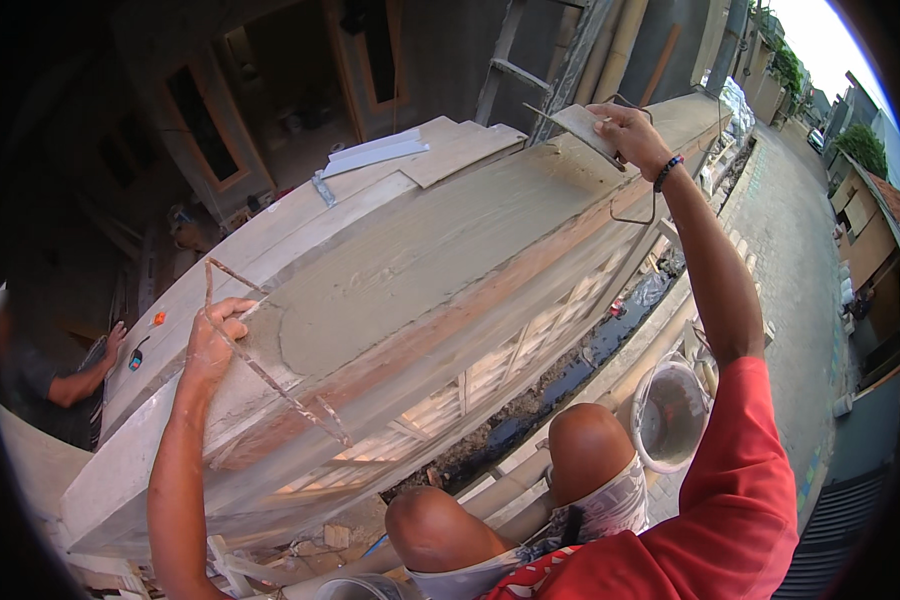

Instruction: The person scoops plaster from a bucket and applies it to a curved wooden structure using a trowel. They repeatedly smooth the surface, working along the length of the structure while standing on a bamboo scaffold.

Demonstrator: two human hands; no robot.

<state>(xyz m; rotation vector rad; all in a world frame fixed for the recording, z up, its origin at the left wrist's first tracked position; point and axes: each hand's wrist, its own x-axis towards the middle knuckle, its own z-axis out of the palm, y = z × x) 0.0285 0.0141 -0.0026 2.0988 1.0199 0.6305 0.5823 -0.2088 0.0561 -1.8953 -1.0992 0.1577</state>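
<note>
A long ledge of wet grey mortar (410, 260) runs diagonally ahead of me, with bare board along its near edge. My right hand (625, 135) grips a flat grey trowel (580, 125) over its far end, beside a bent metal clamp (630, 220). At the mortar's left end, my left hand (215, 340) is closed beside a rusty bent metal bar (285, 395); exactly what it grips is unclear.
A co-worker (55, 385) is at left, one hand on pale boards (140, 370). White strips (375, 152) lie behind the mortar near a ladder (520, 70). Below are bamboo poles, a drainage ditch (610, 330) and a bucket (670, 410). A paved lane (790, 260) runs at right.
</note>
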